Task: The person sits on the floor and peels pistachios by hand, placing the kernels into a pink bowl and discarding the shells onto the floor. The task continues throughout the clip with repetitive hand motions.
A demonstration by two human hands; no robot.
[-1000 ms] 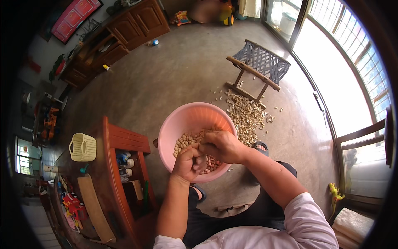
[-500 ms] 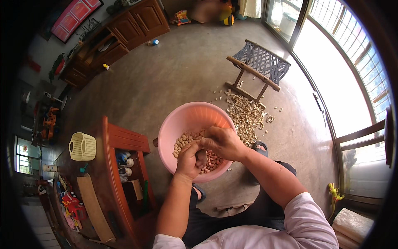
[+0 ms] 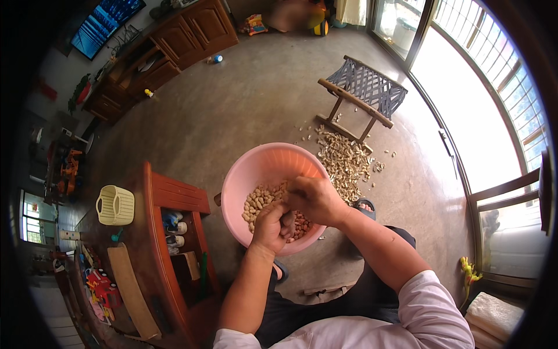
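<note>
A pink plastic basin (image 3: 256, 153) stands between my feet. Unshelled peanuts (image 3: 254, 203) lie in its left part, and reddish shelled peanut kernels (image 3: 302, 225) in its right part. Over the basin my left hand (image 3: 272, 225) and my right hand (image 3: 317, 200) meet at the fingertips. Both are closed, with the fingers curled in and pressed together. Whatever is pinched between them is hidden by the fingers and too small to make out. Empty peanut shells (image 3: 343, 166) are heaped on the floor just right of the basin.
A folding stool (image 3: 366, 87) with a woven dark seat stands behind the shell heap. Close on the left is a reddish wooden cabinet (image 3: 179, 192) with shoes inside, and a cream basket (image 3: 115, 205) sits beside it. A glass sliding door (image 3: 447, 110) lines the right side.
Both hands stay over the basin, with only small shifts of the fingers; the left hand has moved slightly right. The television picture has turned from pink to blue.
</note>
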